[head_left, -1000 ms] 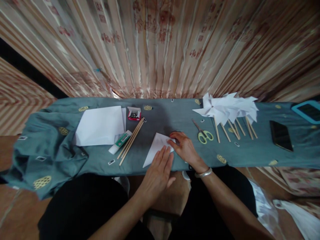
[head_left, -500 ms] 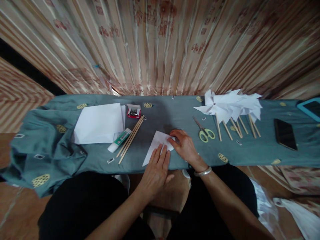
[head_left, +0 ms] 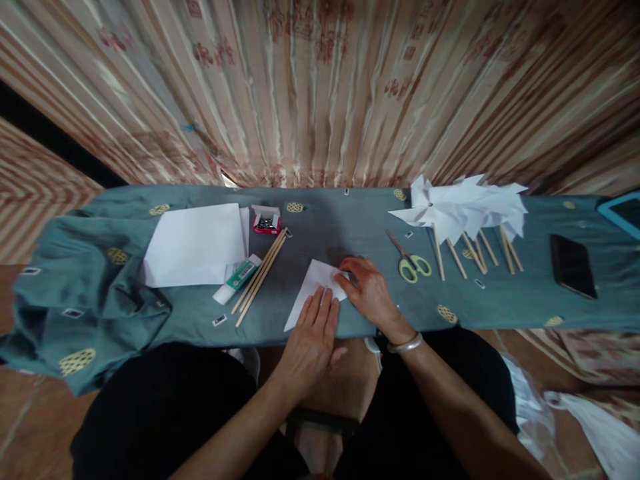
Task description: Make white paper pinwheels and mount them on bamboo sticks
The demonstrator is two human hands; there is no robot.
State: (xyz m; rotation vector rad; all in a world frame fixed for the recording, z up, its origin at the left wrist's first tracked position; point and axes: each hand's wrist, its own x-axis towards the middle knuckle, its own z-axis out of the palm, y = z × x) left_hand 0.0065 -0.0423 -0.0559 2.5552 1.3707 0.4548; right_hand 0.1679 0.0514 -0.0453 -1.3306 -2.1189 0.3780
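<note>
Folded paper (head_left: pixel 316 277) sits just below the centre of the frame, lying flat on the grey-green cloth (head_left: pixel 345 223) — a white triangle, one sharp corner aimed at the lower left, another pointing up. Its left edge slants from the upper corner down to the lower-left one; the long axis seems to run from that lower-left tip up towards the right, though the fingers cover too much of the lower side to be sure.

Now the hands! The left hand (head_left: pixel 309 337) comes in from the bottom, fairly flat, four fingers nearly together with their tips pressed on the lower middle of the sheet, thumb out to the right beyond the paper; it grips nothing. The right hand (head_left: pixel 371 293) is at the right-hand corner, thumb laid over the paper, forefinger curled by the upper right edge, a small gap between them — whether they pinch the sheet I can't tell.

Edges next: the lower-left tip lies near the cloth's front edge. Leftward, a strip of cloth separates the paper from the wooden sticks (head_left: pixel 262 278); above, cloth runs to the far edge; rightward, beyond the right hand, lie the green-handled scissors (head_left: pixel 405 256).
</note>
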